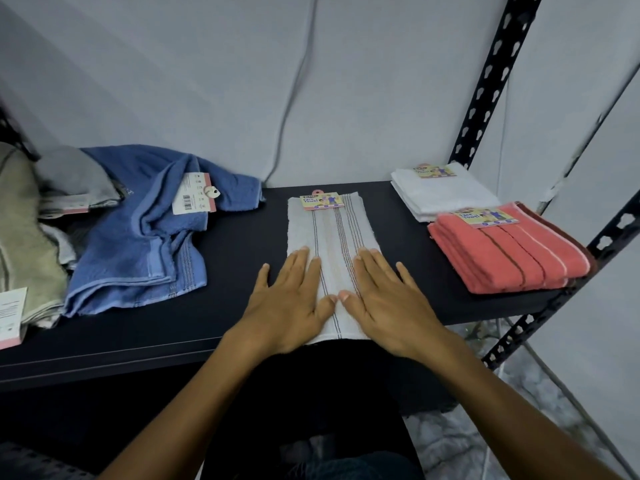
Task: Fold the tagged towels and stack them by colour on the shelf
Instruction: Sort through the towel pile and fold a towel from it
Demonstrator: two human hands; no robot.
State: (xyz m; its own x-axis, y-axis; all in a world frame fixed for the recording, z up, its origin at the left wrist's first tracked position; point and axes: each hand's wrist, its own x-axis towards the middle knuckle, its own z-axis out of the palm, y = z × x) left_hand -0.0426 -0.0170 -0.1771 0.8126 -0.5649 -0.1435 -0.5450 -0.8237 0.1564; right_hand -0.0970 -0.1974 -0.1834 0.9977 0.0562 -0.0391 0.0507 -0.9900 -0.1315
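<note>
A person's left hand (289, 299) and right hand (384, 301) press flat, fingers straight, on a grey striped face towel (330, 233) folded lengthwise at the middle of a dark shelf (242, 244). Folded white towels (446, 192) and coral towels (502, 258) sit at right; a crumpled blue towel (145, 237) lies at left.

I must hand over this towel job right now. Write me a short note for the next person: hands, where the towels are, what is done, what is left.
Hands: left hand and right hand both lie flat, fingers straight, pressing the striped grey towel at the middle of the shelf; its near end hangs over the front edge.
Done: white stack and coral stack folded at the right.
Left: finish folding the grey towel and stack it; the blue towel and the heap of grey and beige towels at the left are still unfolded.
</note>
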